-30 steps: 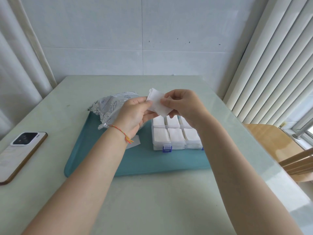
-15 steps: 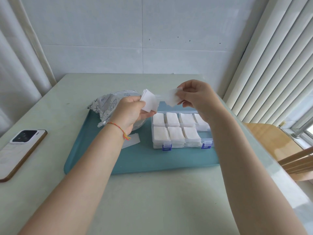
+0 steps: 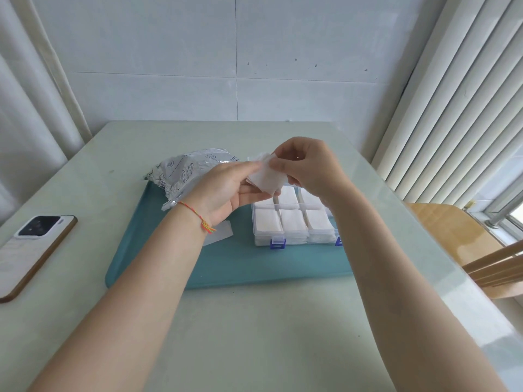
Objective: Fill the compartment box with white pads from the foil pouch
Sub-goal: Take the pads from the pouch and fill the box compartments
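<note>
Both hands, left hand (image 3: 226, 190) and right hand (image 3: 308, 168), pinch a stack of white pads (image 3: 266, 178) above the compartment box (image 3: 294, 222); loose grip could scatter them onto the tray (image 3: 226, 264)

On the desk (image 3: 254, 321) sits a tray (image 3: 226, 267). The foil pouch (image 3: 186, 174) lies at its far left corner, my compartment box (image 3: 294, 222) toward its right edge, a paper slip (image 3: 219, 234) between them. My phone (image 3: 34, 250) lies by the desk's left edge.
</note>
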The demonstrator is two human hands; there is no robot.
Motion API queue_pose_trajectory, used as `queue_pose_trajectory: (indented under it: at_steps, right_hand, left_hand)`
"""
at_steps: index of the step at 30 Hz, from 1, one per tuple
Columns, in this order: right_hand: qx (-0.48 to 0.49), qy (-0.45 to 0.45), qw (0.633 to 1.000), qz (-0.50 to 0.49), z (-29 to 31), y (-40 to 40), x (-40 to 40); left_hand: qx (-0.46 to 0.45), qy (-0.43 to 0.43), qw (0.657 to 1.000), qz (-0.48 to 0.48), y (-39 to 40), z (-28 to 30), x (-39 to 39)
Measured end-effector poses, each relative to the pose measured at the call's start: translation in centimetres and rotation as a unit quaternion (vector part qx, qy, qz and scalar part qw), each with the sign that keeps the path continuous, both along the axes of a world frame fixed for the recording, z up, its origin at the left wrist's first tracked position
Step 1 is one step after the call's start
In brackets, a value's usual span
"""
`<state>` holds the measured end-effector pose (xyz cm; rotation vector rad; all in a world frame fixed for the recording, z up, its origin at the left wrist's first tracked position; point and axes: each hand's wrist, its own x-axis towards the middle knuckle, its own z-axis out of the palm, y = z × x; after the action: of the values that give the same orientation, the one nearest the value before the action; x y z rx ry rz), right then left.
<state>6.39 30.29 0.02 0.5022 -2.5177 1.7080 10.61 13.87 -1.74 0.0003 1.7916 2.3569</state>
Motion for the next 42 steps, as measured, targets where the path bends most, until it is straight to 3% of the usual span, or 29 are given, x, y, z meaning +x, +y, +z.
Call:
queue_pose_trajectory:
  at_steps: [3,7,11,18,25,28,32,34,38,42]
  right_hand:
    - [0.039,0.031,0.998,-0.042,-0.3,-0.3,-0.3]
    - [0.039,-0.064,0.997,-0.023,-0.2,0.1,-0.3]
    - [-0.056,-0.155,0.985,0.047,-0.5,0.5,-0.3]
    - [-0.111,-0.191,0.974,0.046,-0.4,1.0,-0.4]
    - [-0.130,-0.183,0.974,0.033,-0.4,1.2,-0.5]
    - [-0.134,-0.172,0.976,-0.018,-0.4,1.2,-0.7]
    - [-0.176,-0.113,0.973,-0.101,-0.1,1.6,-1.2]
    - [-0.177,-0.074,0.977,-0.098,0.3,2.1,-1.2]
    - [-0.096,-0.037,0.994,0.033,1.1,2.2,-0.4]
    - [0.013,0.008,0.999,0.039,0.7,0.8,0.2]
  left_hand:
    - [-0.030,0.032,0.999,0.020,0.1,-0.4,0.0]
    - [0.012,0.051,0.997,0.058,0.1,-0.3,-0.1]
    - [0.028,0.053,0.997,0.049,0.1,-0.5,-0.1]
    - [0.031,0.028,0.998,0.054,0.1,-0.5,-0.1]
    - [0.006,0.031,0.998,0.055,0.0,-0.4,-0.1]
    - [-0.013,0.032,0.997,0.066,-0.1,-0.5,-0.1]
    - [-0.049,0.031,0.994,0.093,-0.2,-0.7,-0.2]
    - [-0.060,0.019,0.993,0.101,-0.2,-0.6,-0.3]
    - [-0.046,-0.005,0.996,0.075,-0.1,-0.2,-0.2]
    - [-0.034,0.004,0.999,0.025,0.0,0.1,0.2]
